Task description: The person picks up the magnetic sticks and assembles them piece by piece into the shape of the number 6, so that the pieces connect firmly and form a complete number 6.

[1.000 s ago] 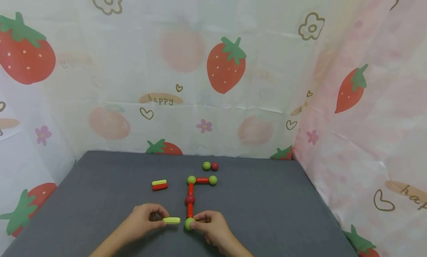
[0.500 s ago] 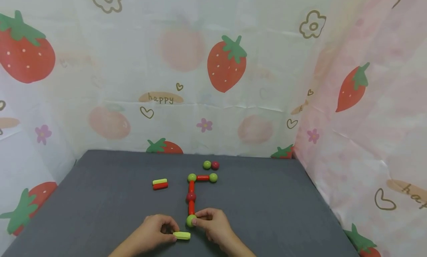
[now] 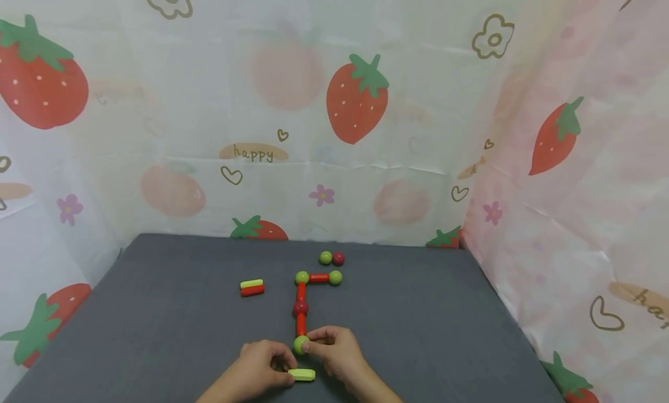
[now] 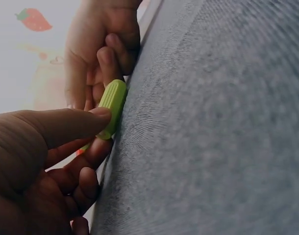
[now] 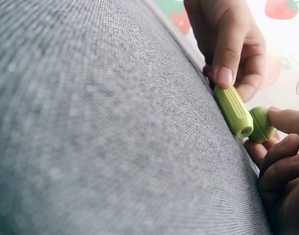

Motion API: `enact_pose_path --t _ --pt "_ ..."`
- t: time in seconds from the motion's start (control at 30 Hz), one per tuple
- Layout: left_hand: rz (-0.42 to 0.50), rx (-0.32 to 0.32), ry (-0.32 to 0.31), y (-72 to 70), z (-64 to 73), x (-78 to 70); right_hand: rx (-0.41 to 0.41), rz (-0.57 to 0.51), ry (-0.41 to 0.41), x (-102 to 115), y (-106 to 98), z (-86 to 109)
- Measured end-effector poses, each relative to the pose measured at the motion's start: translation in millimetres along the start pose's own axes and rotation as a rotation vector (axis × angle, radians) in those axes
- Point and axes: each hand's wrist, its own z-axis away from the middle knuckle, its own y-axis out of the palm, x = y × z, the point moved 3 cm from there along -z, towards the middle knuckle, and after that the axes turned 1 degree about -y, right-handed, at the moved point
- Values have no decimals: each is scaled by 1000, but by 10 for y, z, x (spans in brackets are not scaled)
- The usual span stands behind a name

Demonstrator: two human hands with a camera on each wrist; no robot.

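At the near side, the left hand (image 3: 260, 365) has fingers clamped on a yellow rod (image 3: 304, 375), the right hand (image 3: 338, 356) on a green ball (image 3: 299, 345). Seemingly the step is lining up; joining would want steady aim.

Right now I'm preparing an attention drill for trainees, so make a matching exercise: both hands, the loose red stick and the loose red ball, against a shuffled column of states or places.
1. Left hand
2. Right hand
3. Loose red stick
4. Loose red ball

A. Beside a loose green ball
B. Pinching the nearest green ball
C. Alongside a loose yellow-green stick
D. Holding the nearest yellow-green stick

Pairs: 1-D, 2-B, 3-C, 4-A
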Motion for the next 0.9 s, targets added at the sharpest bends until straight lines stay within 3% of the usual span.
enact_pose_path --t 0.37,0.6,0.9 --pt "4 -23 -3 26 21 12 -4 -25 -15 6 3 21" --pt "14 -37 -46 37 46 65 5 -28 -18 14 49 31" --pt "87 -207 -162 6 2 67 4 -11 -13 41 40 47"
